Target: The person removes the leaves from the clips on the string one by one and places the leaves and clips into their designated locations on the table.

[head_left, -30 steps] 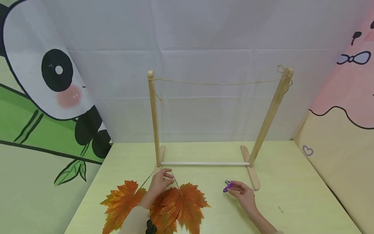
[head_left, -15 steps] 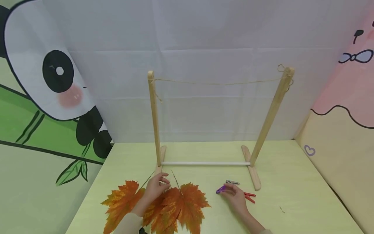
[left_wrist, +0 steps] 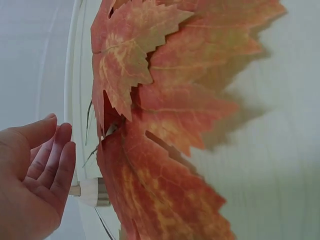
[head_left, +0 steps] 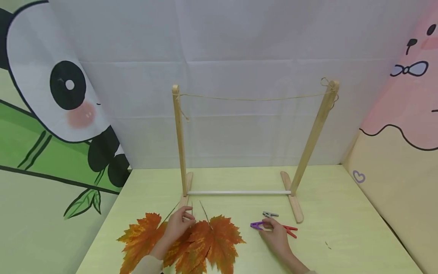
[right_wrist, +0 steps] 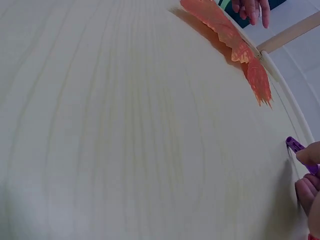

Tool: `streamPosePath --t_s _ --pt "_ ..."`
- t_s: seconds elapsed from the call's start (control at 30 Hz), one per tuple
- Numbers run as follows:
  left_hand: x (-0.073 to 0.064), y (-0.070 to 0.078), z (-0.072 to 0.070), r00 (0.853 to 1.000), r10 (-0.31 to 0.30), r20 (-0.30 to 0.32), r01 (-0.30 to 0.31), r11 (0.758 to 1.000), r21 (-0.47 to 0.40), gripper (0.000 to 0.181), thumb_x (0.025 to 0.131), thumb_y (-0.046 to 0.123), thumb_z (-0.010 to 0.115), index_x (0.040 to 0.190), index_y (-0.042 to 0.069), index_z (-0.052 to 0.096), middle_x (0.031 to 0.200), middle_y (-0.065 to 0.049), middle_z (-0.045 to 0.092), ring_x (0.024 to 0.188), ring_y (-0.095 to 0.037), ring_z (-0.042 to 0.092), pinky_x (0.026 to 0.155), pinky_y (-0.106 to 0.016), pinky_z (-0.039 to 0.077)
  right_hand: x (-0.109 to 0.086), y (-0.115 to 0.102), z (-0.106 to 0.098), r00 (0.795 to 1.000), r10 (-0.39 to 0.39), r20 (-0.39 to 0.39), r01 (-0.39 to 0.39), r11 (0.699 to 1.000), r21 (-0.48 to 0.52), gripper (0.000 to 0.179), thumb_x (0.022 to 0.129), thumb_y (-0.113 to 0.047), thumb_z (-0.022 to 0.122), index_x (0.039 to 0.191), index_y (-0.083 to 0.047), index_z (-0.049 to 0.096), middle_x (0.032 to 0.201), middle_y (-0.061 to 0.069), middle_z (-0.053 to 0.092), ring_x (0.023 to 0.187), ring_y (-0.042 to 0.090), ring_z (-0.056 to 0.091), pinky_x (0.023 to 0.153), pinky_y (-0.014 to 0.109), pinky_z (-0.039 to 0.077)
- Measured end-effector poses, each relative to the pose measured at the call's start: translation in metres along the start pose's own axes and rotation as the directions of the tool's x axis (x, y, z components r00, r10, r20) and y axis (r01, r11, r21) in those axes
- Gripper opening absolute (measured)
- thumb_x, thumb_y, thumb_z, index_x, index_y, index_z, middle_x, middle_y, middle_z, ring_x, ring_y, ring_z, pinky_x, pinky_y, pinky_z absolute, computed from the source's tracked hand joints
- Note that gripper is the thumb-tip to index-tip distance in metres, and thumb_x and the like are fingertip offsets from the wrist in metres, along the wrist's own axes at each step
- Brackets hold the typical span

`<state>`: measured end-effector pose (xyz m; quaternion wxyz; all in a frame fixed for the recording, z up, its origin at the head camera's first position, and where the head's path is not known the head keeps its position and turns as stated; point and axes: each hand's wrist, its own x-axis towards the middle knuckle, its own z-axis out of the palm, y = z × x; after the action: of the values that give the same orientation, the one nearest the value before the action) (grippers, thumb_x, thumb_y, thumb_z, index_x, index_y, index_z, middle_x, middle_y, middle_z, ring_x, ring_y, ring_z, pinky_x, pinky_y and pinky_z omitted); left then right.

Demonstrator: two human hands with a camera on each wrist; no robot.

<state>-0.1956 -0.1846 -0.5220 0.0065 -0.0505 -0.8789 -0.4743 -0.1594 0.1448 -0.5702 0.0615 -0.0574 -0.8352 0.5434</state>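
In the head view my right hand pinches a purple clothespin between thumb and fingers, close over the table. A grey clothespin lies just beyond that hand, and a red clothespin lies to its right. My left hand hovers over the stems of several orange maple leaves. Its fingers are loosely bent with nothing between them, as the left wrist view shows, where the hand is beside the leaves. The right wrist view catches the tip of the purple clothespin.
Behind the hands stands a wooden frame with a left post, a right post and a white bottom rod. Twine runs between the post tops. A small scrap lies on the table at right.
My right hand has moved left and slightly nearer with the purple clothespin, so the grey and red clothespins show more fully. My left hand has drawn back a little to the left.
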Motion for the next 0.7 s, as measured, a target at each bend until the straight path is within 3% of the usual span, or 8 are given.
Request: streamPosePath --t_s 0.27,0.4,0.53,0.7 --pt "-0.003 -0.011 -0.008 0.999 -0.012 -0.043 0.012 1.000 -0.004 0.037 0.078 0.002 0.067 0.113 -0.003 0.056 0.080 -0.005 0.064 0.071 -0.019 0.063 0.060 -0.027 0.051 0.000 0.006 -0.001 0.994 -0.106 -0.027 0.106 0.994 -0.012 0.034 0.067 0.006 0.073 0.099 0.006 0.063 0.093 0.018 0.065 0.083 0.027 0.064 0.065 0.018 0.051" --pt "-0.006 -0.012 -0.013 0.997 -0.045 -0.059 0.045 0.999 -0.002 0.038 0.078 0.003 0.067 0.114 -0.003 0.056 0.082 -0.005 0.064 0.073 -0.019 0.064 0.062 -0.029 0.052 0.000 0.007 -0.001 0.993 -0.114 -0.031 0.114 0.993 -0.003 0.035 0.066 0.006 0.074 0.099 0.007 0.062 0.093 0.018 0.064 0.083 0.028 0.063 0.065 0.019 0.051" --pt "-0.008 -0.013 -0.020 0.996 -0.038 -0.084 0.039 0.999 0.006 0.037 0.078 0.003 0.068 0.113 -0.003 0.057 0.083 -0.006 0.065 0.074 -0.021 0.064 0.062 -0.030 0.053 0.000 0.007 -0.001 0.995 -0.099 -0.034 0.099 0.995 -0.011 0.035 0.067 0.004 0.074 0.100 0.006 0.062 0.092 0.017 0.064 0.083 0.027 0.063 0.066 0.019 0.052" --pt "-0.011 -0.017 -0.028 0.992 -0.041 -0.116 0.052 0.994 0.098 0.038 0.079 0.011 0.069 0.114 0.000 0.057 0.087 -0.005 0.066 0.079 -0.021 0.064 0.065 -0.030 0.052 0.000 0.007 -0.002 0.997 -0.070 -0.031 0.069 0.997 -0.018 0.033 0.069 0.003 0.072 0.101 0.006 0.062 0.093 0.015 0.063 0.084 0.025 0.062 0.067 0.021 0.052"
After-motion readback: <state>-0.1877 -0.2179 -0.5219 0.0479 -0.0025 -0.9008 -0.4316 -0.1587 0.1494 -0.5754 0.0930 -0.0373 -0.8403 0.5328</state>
